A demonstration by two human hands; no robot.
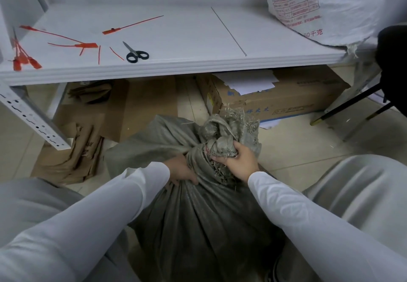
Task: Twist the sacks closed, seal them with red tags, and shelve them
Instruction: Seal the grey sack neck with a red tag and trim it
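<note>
A white metal shelf (176, 39) spans the upper view at about knee height to a seated person, with a printed white woven sack (319, 6) already resting on its right end. On the tiled floor between the person's knees stands a full grey-green woven sack (198, 215), its frayed neck gathered into a twisted bunch. The right hand (237, 160) has its fingers curled tight around that bunch; the left hand (180, 171) presses against the cloth just below, fingers mostly hidden in the folds. A trace of red shows at the neck, too small to identify. The twisting step seems in hand. Next likely calls for a loose red tag (132, 25) from the shelf, where several lie near black-handled scissors (136, 53), while one hand keeps the twist
</note>
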